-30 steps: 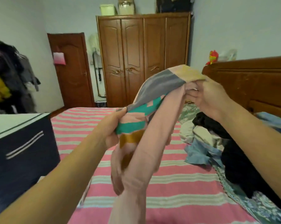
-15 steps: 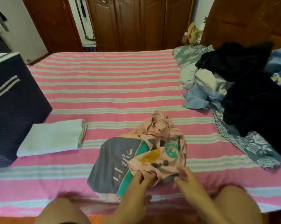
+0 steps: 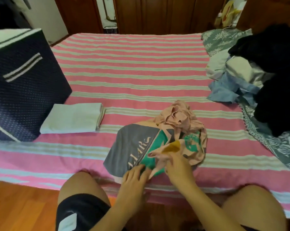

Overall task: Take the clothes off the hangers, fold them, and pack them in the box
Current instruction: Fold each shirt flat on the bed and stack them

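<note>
A pink shirt (image 3: 181,120) with grey, teal and yellow patches lies crumpled on the bed's near edge. My right hand (image 3: 176,167) pinches a fold of its pink fabric and lifts it slightly. My left hand (image 3: 134,175) rests with straight fingers on the shirt's lower hem beside it. A dark blue fabric box (image 3: 22,87) with a white rim stands at the left on the bed. A folded white garment (image 3: 74,118) lies next to the box.
The bed has a pink striped cover (image 3: 132,67). A heap of unfolded clothes, black (image 3: 274,52), blue (image 3: 227,90) and white, fills the right side. A wooden wardrobe (image 3: 157,14) stands behind the bed. My knees press the bed's near edge above a wooden floor (image 3: 21,205).
A second ago I held the shirt up in the air with both hands. It now lies on the bed, my view has dropped, and my right hand has lifted a fold.
</note>
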